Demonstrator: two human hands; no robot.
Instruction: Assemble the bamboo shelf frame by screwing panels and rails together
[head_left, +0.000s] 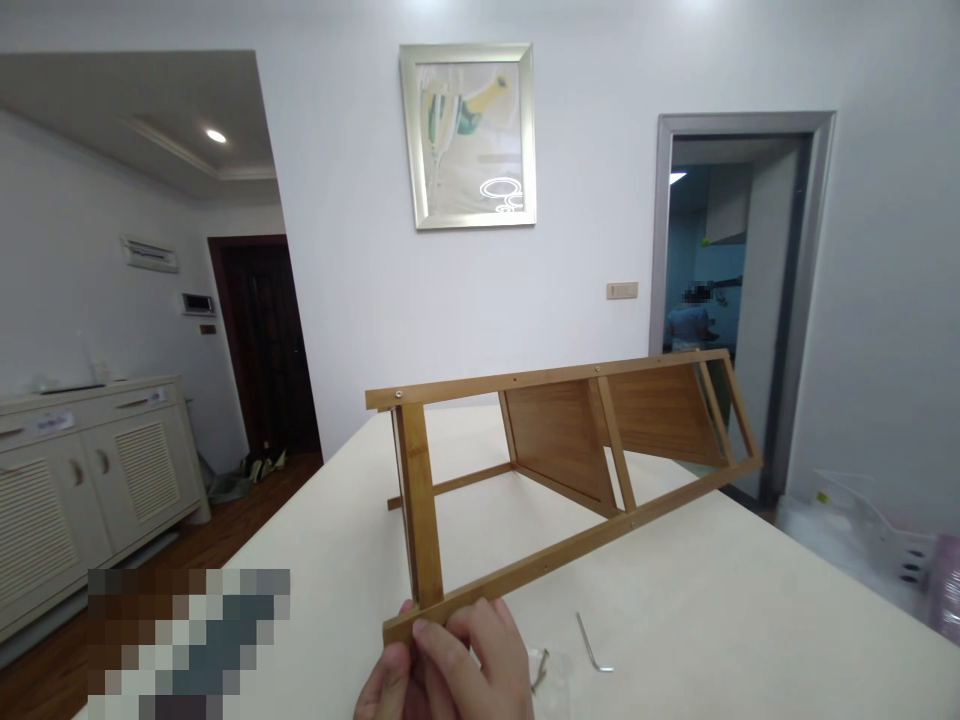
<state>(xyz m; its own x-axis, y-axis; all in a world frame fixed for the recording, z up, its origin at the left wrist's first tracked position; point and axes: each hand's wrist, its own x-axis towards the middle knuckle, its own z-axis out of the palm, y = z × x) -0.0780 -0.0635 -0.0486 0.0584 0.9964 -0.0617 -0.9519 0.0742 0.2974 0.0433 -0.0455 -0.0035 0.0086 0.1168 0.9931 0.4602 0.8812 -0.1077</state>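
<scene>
A brown wooden shelf frame (517, 568) lies on its side on the white table, its slatless panels standing upright inside it. My left hand (387, 684) grips the near end of the lower front rail, thumb in front and a fingertip behind. Against the same rail end, my right hand (480, 660) has its fingers bent and pressed together; anything small between them is hidden. Close to my right hand lie a hex key (592, 648) and a clear plastic bag (551, 683) with small screws.
The white table (712, 610) stretches toward the wall. At the left stands a louvred cabinet (142, 470). A white basket (877, 530) and plastic wrapping are at the right. Through the doorway, a person (690, 322) stands in the far room.
</scene>
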